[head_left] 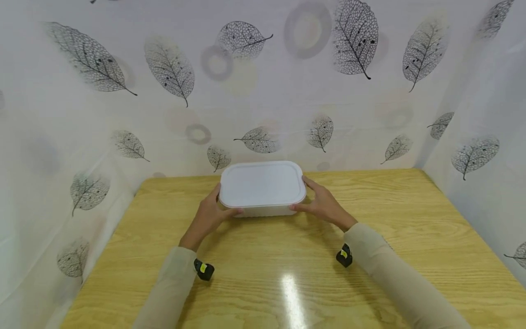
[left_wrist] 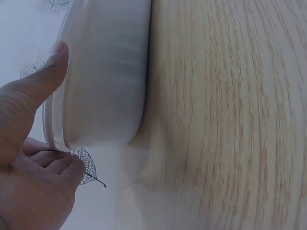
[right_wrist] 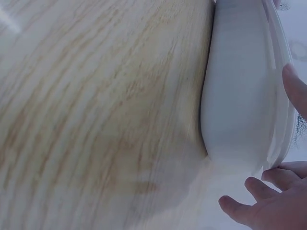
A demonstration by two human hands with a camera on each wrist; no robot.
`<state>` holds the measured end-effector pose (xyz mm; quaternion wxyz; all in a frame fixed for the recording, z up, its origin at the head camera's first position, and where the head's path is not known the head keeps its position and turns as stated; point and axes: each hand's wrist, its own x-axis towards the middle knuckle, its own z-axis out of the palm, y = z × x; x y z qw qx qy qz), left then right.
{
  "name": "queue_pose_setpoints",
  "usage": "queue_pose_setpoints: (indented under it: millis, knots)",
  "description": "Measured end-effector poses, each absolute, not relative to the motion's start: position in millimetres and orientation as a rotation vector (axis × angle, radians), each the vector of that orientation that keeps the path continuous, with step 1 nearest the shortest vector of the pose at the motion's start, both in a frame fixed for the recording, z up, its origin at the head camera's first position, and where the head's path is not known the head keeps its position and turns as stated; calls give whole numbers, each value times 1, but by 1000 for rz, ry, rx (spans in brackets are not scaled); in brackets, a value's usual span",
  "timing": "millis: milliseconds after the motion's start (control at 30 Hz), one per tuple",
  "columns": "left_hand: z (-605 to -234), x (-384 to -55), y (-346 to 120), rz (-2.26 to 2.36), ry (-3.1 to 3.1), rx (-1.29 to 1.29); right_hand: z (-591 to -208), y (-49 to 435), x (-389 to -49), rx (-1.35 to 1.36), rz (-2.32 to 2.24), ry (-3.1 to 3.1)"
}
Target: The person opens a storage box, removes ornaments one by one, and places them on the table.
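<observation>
I see the left hand and right hand grasping opposite ends of the white box, which should balance it; it apparently rests near the table's far edge.

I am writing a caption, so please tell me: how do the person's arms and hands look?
The sleeves are long and pale beige. A small black device with a yellow marking sits at each wrist. Left hand and right hand wear no gloves.

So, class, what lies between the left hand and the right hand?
In the head view, the white lidded box lies between the left hand and the right hand, which hold its two ends.
</observation>
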<state>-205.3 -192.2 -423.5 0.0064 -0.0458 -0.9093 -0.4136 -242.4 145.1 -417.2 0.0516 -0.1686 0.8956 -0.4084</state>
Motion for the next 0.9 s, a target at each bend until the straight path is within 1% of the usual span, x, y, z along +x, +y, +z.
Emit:
queue_pose_setpoints:
  millis: [167,333,900]
  knots:
    - [-421,-201,-193,-1286,-2820,-140,-413,147,-240,-535,-1210,2748]
    - [-418,-193,-194,-1303,-2763,-201,-410,151,-233,-588,-1230,2746]
    - [-408,-153,-197,-1286,-2779,-298,-404,168,-205,-699,-1303,2685]
